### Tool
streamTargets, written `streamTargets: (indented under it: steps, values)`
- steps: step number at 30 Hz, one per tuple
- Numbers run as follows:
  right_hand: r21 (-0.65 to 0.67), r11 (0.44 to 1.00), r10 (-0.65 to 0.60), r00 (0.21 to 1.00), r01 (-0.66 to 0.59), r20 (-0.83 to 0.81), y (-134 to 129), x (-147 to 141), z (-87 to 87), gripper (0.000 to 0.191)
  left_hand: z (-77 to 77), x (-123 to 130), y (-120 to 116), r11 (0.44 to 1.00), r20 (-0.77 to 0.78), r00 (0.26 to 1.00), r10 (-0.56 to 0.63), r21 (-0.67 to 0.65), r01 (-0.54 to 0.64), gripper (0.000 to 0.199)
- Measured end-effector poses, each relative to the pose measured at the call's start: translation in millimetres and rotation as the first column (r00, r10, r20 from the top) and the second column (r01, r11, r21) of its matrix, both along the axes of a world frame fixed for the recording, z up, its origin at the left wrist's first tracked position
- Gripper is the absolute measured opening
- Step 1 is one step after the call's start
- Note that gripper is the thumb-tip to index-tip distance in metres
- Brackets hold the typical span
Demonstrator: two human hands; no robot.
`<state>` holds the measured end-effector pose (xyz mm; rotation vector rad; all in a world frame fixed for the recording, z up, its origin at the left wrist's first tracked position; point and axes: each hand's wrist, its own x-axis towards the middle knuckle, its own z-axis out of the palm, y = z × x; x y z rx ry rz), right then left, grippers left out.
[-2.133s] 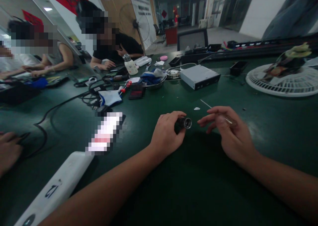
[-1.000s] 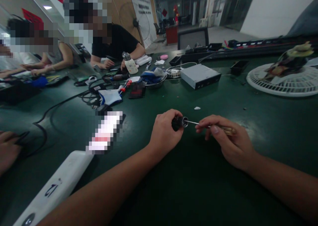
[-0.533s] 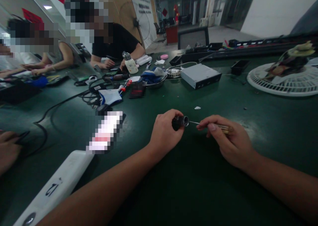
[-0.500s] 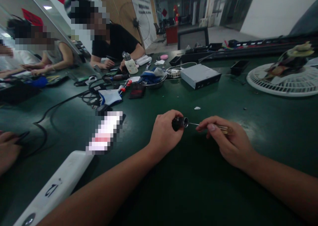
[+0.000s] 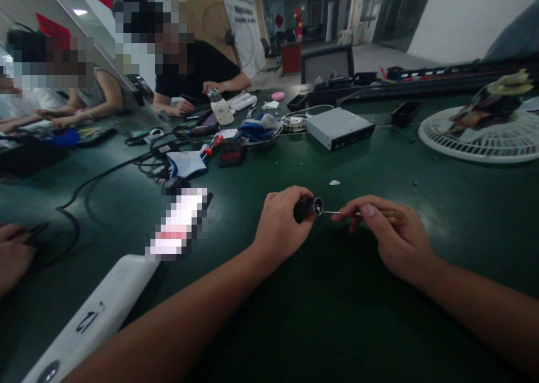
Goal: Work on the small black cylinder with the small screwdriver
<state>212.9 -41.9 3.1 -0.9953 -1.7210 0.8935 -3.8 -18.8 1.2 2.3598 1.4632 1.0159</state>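
Note:
My left hand [image 5: 281, 217] is closed around a dark cylinder [image 5: 309, 206] with a round, metallic-rimmed open end facing right; its exact kind I cannot make out. My right hand [image 5: 398, 237] grips a screwdriver [image 5: 389, 215] by its yellowish, see-through handle, thumb on top and forefinger stretched along it. The thin shaft points left, and its tip is at the cylinder's open end. Whether the tip touches anything inside is not visible. Both hands are held over the dark green table [image 5: 337, 304].
Left of my forearm lie a white device [image 5: 95, 310] and a lit phone [image 5: 179, 223]. Cables, a bowl with blue cloth [image 5: 261, 129], and a grey disc drive [image 5: 339, 127] lie farther back. A white fan grille [image 5: 484, 141] is at right. Co-workers sit at left.
The cylinder's open end has turned slightly more toward me, and the screwdriver and right hand have shifted slightly right. Across the table, a co-worker's hand has risen near the patterned bottle.

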Motion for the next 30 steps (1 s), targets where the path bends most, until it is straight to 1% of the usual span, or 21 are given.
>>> streamTargets:
  steps: [2,4,5,7,9,11,13,15,18,21,24,26,30]
  values:
    - [-0.034,0.999,0.024,0.994,-0.028,-0.103,1.9,-0.3,0.5,0.028,0.6,0.2,-0.7,1.0,-0.018,1.0,-0.022,0.006,0.022,0.025]
    - [-0.053,0.999,-0.003,0.988,-0.006,-0.156,3.4,-1.8,1.0,0.027,0.7,0.2,-0.6,1.0,-0.025,0.999,-0.027,0.012,0.028,0.024]
    - [-0.051,0.999,-0.021,0.989,0.014,-0.147,3.7,-2.7,1.1,0.027,0.4,0.1,-0.3,1.0,-0.023,1.0,-0.02,0.015,0.021,0.024]
    - [-0.036,0.999,-0.033,0.998,0.03,-0.062,3.0,-3.8,1.1,0.025,-0.5,-0.2,0.6,1.0,-0.018,1.0,0.007,0.015,-0.006,0.025]
    - [-0.023,1.0,-0.011,0.999,0.012,0.043,1.4,-3.7,0.8,0.022,-1.3,-0.6,1.1,0.999,-0.028,0.999,0.034,0.015,-0.034,0.027]
    - [-0.023,1.0,0.014,0.996,-0.012,0.088,-0.1,-2.7,0.5,0.021,-0.9,-0.8,0.5,0.999,-0.063,0.997,0.041,0.021,-0.04,0.028]
    - [-0.04,0.999,0.017,0.998,-0.015,0.065,-0.4,-1.9,0.7,0.024,0.6,-0.8,-0.9,0.999,-0.105,0.994,0.038,0.038,-0.034,0.03]
    - [-0.065,0.998,0.014,1.0,-0.013,0.005,0.5,-1.6,1.5,0.028,2.4,-0.8,-2.1,0.998,-0.128,0.991,0.039,0.056,-0.032,0.031]
    - [-0.1,0.994,0.024,0.997,-0.031,-0.069,2.4,-2.2,2.8,0.028,3.6,-0.6,-2.4,0.997,-0.123,0.991,0.042,0.066,-0.034,0.032]
    - [-0.097,0.994,0.034,0.993,-0.045,-0.111,3.2,-3.2,2.7,0.026,2.7,0.1,-1.4,0.998,-0.098,0.995,0.038,0.054,-0.032,0.029]
    - [-0.087,0.995,0.044,0.993,-0.054,-0.112,3.3,-3.7,1.6,0.026,1.7,0.9,-0.7,0.999,-0.062,0.998,0.022,0.029,-0.02,0.024]
    - [-0.109,0.992,0.055,0.994,-0.065,-0.096,3.6,-3.6,1.0,0.027,1.7,1.0,-0.9,1.0,-0.05,0.999,0.022,0.021,-0.021,0.023]
    - [-0.154,0.986,0.05,0.997,-0.06,-0.064,4.4,-2.2,1.0,0.032,2.6,0.7,-2.1,1.0,-0.096,0.995,0.012,0.028,-0.009,0.026]
